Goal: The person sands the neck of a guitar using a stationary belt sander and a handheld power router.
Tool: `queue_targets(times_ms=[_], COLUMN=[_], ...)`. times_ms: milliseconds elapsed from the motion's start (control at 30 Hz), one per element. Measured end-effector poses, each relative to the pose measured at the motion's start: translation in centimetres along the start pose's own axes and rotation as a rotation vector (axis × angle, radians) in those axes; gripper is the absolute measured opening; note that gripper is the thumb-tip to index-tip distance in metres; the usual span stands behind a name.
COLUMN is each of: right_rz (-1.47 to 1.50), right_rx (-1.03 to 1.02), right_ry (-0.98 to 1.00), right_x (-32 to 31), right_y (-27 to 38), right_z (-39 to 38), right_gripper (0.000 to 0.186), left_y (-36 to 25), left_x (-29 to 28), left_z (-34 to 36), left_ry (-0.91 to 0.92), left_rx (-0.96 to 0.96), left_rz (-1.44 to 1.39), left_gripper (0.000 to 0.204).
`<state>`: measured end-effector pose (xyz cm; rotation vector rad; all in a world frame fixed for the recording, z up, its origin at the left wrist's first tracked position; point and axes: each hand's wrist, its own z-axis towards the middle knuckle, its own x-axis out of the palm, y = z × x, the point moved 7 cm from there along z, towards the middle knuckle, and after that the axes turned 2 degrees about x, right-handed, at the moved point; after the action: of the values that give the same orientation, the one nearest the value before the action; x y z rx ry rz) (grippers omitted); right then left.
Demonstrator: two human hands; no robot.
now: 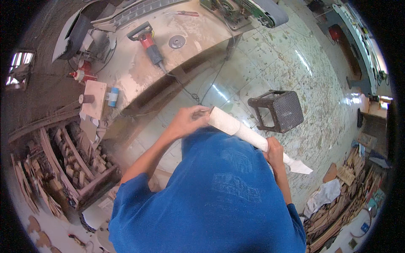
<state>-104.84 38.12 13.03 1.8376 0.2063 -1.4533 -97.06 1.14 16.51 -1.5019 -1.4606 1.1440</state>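
A long white roll [225, 121], like rolled paper or sheet, slants across in front of my blue shirt. It is wider at its left end and narrower toward the right, where a loose pointed end [300, 166] sticks out. My left hand [190, 121] is closed at the wide end, its fingertips at the rim by a dark edge. My right hand [275, 151] wraps round the narrow part. Whether a separate small piece sits between the left fingers cannot be made out.
A dusty workbench [126, 76] carries a red and black power tool [148, 45], a round disc [177, 41] and a belt machine [236, 14]. A dark woven stool [287, 111] stands on the tiled floor. Wood scraps fill a rack [76, 168] and a pile [341, 211].
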Motion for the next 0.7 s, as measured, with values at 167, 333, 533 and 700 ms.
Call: queue_targets(times_ms=[167,333,533,700], right_rz=[0.124,0.137,0.121,0.11], right_rx=[-0.011,-0.076,-0.153,-0.161], right_ry=[-0.028,0.012,0.003,0.003], right_x=[0.5,1.1,1.7,1.6], right_y=[-2.0,-2.7,-2.1,-0.9], right_z=[1.2,2.7,3.4,3.3], right_gripper=[0.037,0.043,0.045,0.045], left_y=[-1.6,-5.1,-8.3,-9.8], left_x=[2.1,1.7,0.8,0.2], left_z=[-0.6,-0.7,-1.5,-2.0], left_ry=[-0.113,-0.137,-0.173,-0.142], left_rx=[0.011,0.19,0.411,0.501], left_rz=[0.011,0.212,0.403,0.575], left_gripper=[0.047,0.028,0.023,0.021])
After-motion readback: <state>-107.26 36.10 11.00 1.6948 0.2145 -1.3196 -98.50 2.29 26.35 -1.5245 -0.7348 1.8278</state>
